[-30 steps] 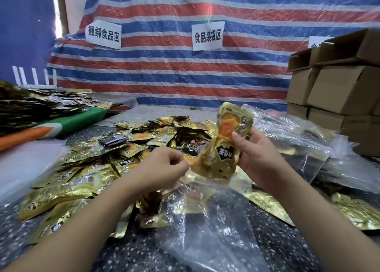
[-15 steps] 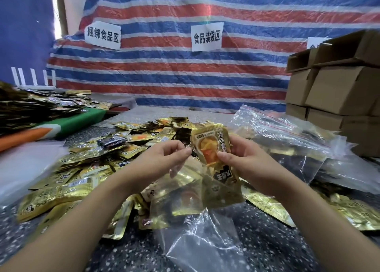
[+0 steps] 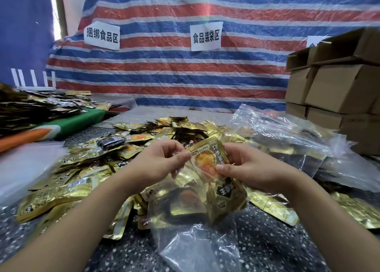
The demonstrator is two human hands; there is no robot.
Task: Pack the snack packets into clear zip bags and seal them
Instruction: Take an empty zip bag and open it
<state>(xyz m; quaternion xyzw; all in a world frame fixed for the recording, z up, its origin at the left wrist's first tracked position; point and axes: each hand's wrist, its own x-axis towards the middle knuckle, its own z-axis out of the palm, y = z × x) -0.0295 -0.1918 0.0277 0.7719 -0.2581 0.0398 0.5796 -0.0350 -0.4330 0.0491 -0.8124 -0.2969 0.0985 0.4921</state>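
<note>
While loose packets (image 3: 67,181) crowd the worktop (image 3: 277,241), right hand (image 3: 253,169) pinches snack packet (image 3: 209,162) half-inserted; left hand (image 3: 160,164) pinches zip bag (image 3: 185,226) mouth; unsealed.

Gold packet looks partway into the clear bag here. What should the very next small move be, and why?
Probably push the gold packet further down: its top edge sticks up above the clear zip bag mouth, which the left hand pinches open while the right hand grips the packet.
</note>
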